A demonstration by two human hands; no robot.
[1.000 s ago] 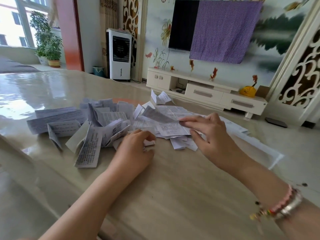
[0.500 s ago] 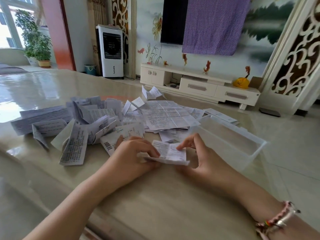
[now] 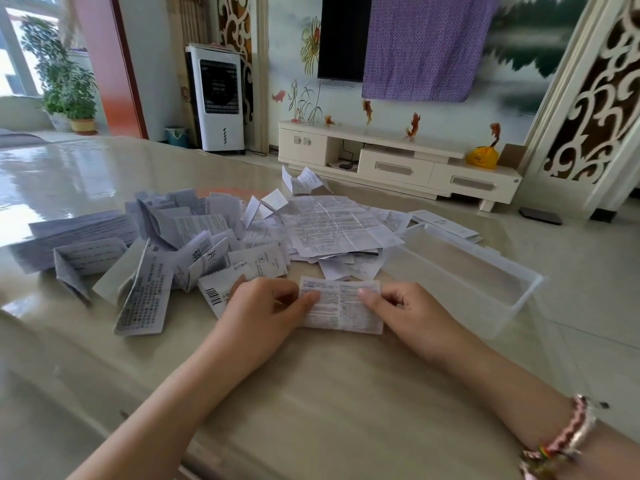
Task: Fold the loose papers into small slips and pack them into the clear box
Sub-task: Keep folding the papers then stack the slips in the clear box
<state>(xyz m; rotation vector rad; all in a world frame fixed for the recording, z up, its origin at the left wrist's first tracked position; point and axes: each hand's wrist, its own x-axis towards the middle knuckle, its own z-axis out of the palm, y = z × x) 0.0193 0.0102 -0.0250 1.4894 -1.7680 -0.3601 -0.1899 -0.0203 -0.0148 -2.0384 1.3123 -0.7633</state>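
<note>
Head view looks down on a glossy beige table (image 3: 329,393) with both forearms reaching in from its near edge. Lying flat on the table between the two hands is a folded printed paper (image 3: 341,304). The left hand (image 3: 266,310) pinches the paper's left edge, thumb on top and fingers curled, so that grip is clamped on the paper. The right hand (image 3: 403,308) pinches the paper's right edge the same way, thumb tip on the printed face, and its grip is likewise clamped on the paper. A beaded bracelet (image 3: 561,441) circles the right wrist.

Beyond the hands, toward the middle of the table, a pile of loose papers (image 3: 194,244) spreads to the left, some creased and standing on edge, with a large unfolded sheet (image 3: 336,225) lying on top at its right end. The clear box (image 3: 464,275) sits open at the table's right edge, just right of the right hand; nothing can be made out inside it.
</note>
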